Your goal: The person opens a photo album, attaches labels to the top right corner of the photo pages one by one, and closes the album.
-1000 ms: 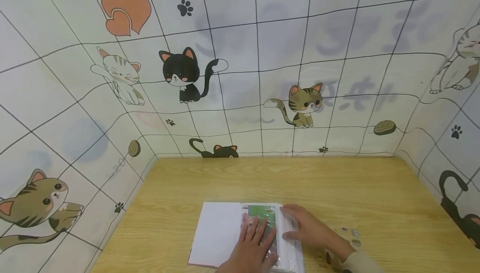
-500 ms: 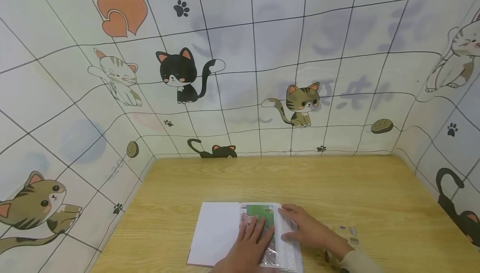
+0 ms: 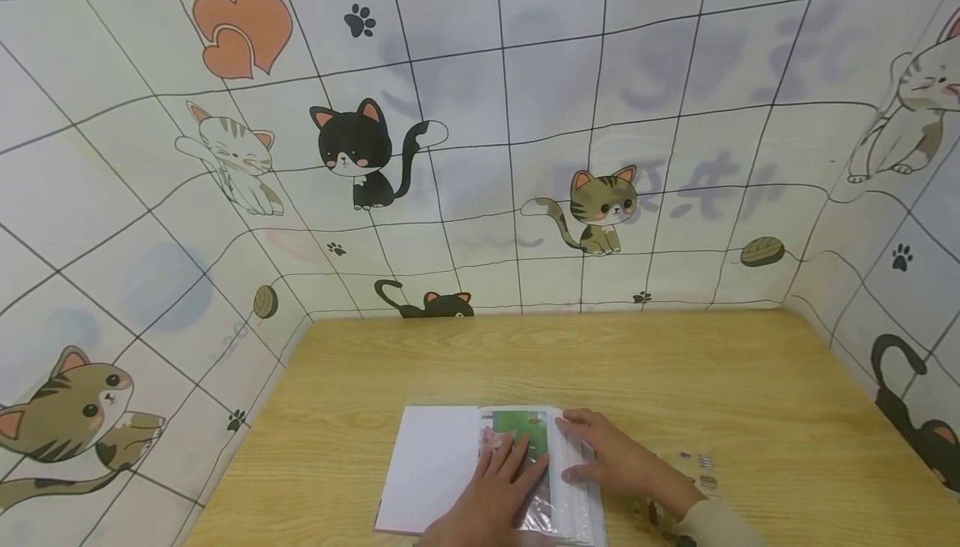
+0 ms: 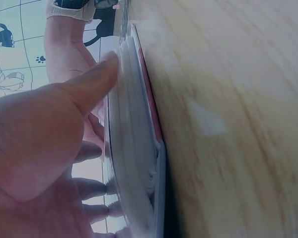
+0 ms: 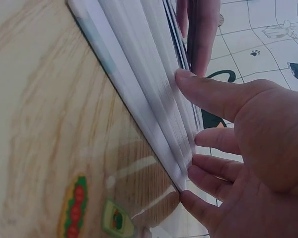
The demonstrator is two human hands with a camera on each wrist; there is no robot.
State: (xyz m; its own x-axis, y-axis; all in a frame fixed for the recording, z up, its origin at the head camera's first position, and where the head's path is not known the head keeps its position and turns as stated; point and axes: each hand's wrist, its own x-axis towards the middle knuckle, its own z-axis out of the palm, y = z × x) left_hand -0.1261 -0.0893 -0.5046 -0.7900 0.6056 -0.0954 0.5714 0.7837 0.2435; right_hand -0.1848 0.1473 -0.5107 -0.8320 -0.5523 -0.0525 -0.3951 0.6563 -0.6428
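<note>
A thick album (image 3: pixel 427 468) with clear plastic sleeves lies opened on the table, its white inside cover to the left. Under the sleeve a page (image 3: pixel 520 430) shows a green print with pink at its left. My left hand (image 3: pixel 491 489) rests spread over this page, fingers pointing away from me. In the left wrist view its thumb (image 4: pixel 102 74) lies along the near edge of the page stack (image 4: pixel 131 134). At the album's right side, my right hand (image 3: pixel 611 455) touches the stacked page edges; its thumb and fingertips meet them in the right wrist view.
A transparent sticker sheet (image 3: pixel 705 480) with small food pictures lies on the wooden table (image 3: pixel 360 363), partly under the right forearm. Cat-printed walls (image 3: pixel 487 155) rise behind and at both sides of the table.
My left hand has slid slightly toward me and left, baring a little more of the lower page. The right hand stays at the page edges.
</note>
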